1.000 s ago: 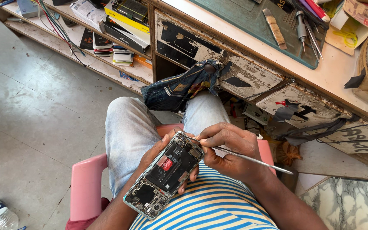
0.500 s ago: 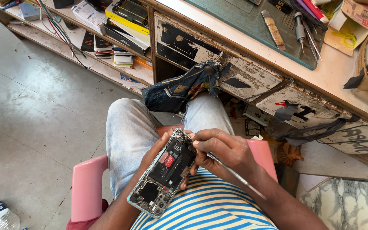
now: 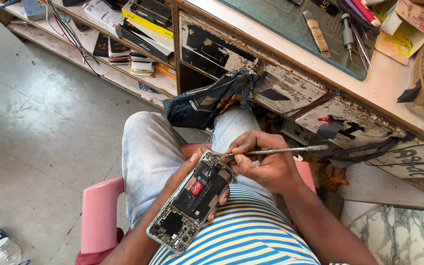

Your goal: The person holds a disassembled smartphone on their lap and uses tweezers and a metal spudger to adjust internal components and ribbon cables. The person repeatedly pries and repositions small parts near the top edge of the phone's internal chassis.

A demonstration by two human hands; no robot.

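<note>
Head view: your left hand (image 3: 185, 174) cradles the opened smartphone (image 3: 191, 200) over your lap, as before. Your right hand (image 3: 263, 164), pinching the metal tweezers (image 3: 276, 151), has swung them level; their tip now meets the phone's upper corner.

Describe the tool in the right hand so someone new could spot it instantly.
Start at the pink chair where the person sits, then the opened phone in the left hand over the lap. At its top edge, the right hand pinches thin metal tweezers: the only bare silvery rod, pointing out sideways.
</note>
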